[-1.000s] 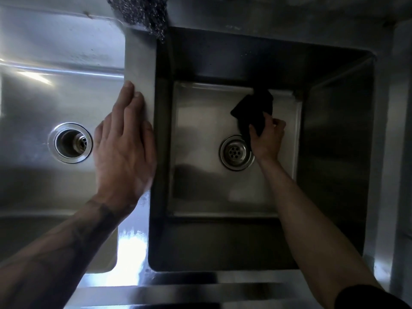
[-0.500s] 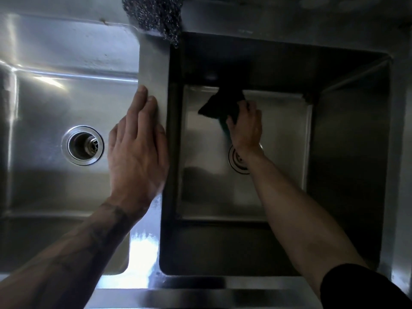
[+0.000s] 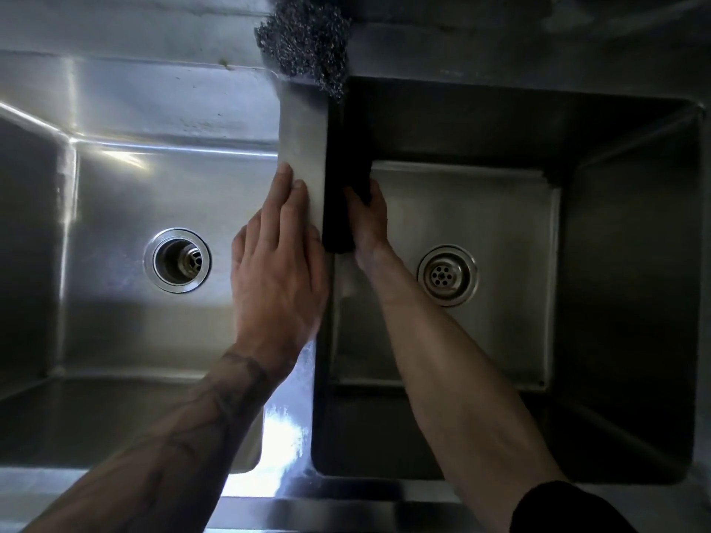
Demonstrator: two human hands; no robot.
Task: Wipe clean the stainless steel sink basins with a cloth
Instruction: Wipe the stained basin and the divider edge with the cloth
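Note:
Two stainless steel basins lie side by side below me. In the right basin [image 3: 500,209], my right hand [image 3: 367,225] grips a dark cloth [image 3: 340,209] and holds it against the basin's left wall, close to the far corner. The cloth is hard to tell from the wall's shadow. My left hand [image 3: 281,263] rests flat, fingers straight, on the divider [image 3: 304,140] between the basins. The left basin [image 3: 115,186] holds nothing but its drain.
A ball of steel wool [image 3: 304,44] sits on the ledge at the far end of the divider. The right basin's drain [image 3: 446,275] and the left basin's open drain [image 3: 177,260] are uncovered. A wet patch shines on the near end of the divider [image 3: 286,436].
My right hand has swept the cloth leftward, from the far edge of the basin floor above the drain to the left wall. My left hand has stayed on the divider.

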